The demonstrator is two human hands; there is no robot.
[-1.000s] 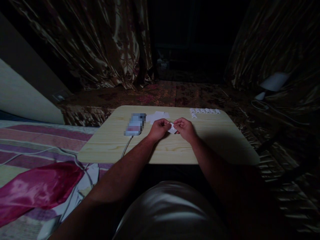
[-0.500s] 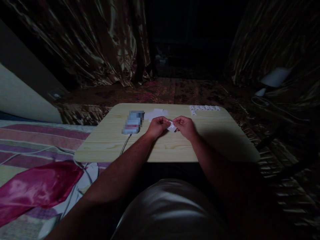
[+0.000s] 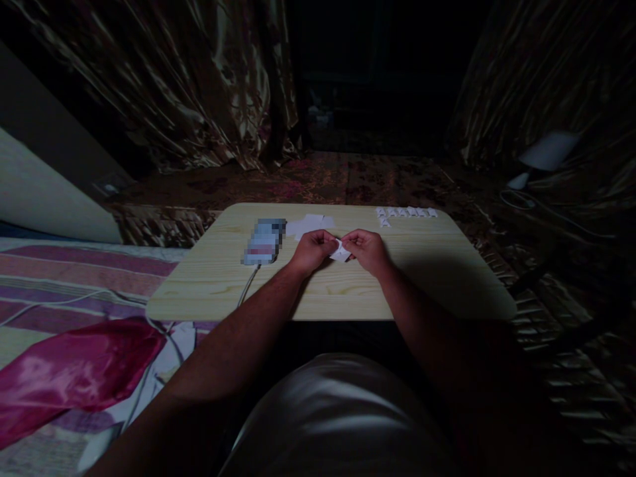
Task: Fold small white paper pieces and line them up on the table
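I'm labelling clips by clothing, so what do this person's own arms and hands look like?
The left hand and right hand are ungloved, and no wristwear shows. The left forearm and right forearm show no sleeves. Higher up, the right arm is too dark to tell. A pale garment covers the body.

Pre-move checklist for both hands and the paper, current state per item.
1. Left hand gripping the white paper piece: ok, at its left side.
2. Right hand gripping it too: ok, at its right side.
3. Loose white sheets free of the left hand: cannot tell, they lie just behind it.
4. Small white pieces clear of both hands: ok, near the table's far right edge.
5. Fold lines readable: cannot tell, too dark and small.
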